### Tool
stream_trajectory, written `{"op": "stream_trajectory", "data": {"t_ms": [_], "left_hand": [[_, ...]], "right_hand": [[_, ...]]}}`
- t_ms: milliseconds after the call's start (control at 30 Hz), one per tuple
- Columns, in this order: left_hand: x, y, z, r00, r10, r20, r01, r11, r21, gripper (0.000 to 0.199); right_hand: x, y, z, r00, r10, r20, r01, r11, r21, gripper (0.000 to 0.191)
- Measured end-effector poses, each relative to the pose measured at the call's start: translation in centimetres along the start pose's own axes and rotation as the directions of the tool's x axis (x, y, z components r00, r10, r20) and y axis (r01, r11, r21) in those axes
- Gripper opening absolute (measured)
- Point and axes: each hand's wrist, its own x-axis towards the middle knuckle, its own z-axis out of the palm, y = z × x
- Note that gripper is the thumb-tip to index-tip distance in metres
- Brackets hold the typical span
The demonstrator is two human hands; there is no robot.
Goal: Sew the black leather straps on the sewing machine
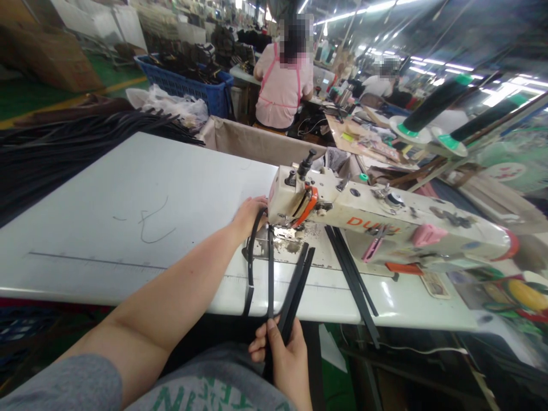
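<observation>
My left hand [250,217] reaches to the left side of the sewing machine's head [295,197], its fingers closed at the upper end of a curved black strip [250,257]. The machine head partly hides the fingertips. This strip arches up from the table edge. A second, straight black strip [270,268] runs from under the needle area down to my right hand [286,348]. At the table's front edge, my right hand is closed, pinching that strip between thumb and fingers, with more black strips [299,285] lying against its palm.
Further black strips [353,279] lie under the machine arm and overhang the front edge. Pink-handled snips [373,246] hang on the machine. A heap of dark strips [64,154] lies left of the white tabletop [107,228]. Thread cones stand at right; a person [282,85] sits ahead.
</observation>
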Motion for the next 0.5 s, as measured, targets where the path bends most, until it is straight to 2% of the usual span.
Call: {"op": "stream_trajectory", "data": {"t_ms": [300,500], "left_hand": [[0.25,-0.5,0.17,1.0,0.02,0.016,-0.02,1.0,0.002,0.022],[-0.17,0.28,-0.48,1.0,-0.006,-0.026,0.005,0.999,-0.044,0.022]], "right_hand": [[0.06,-0.52,0.28,1.0,-0.004,-0.02,0.004,1.0,0.0,0.06],[0.01,-0.51,0.23,1.0,-0.01,-0.013,0.01,1.0,0.006,0.06]]}}
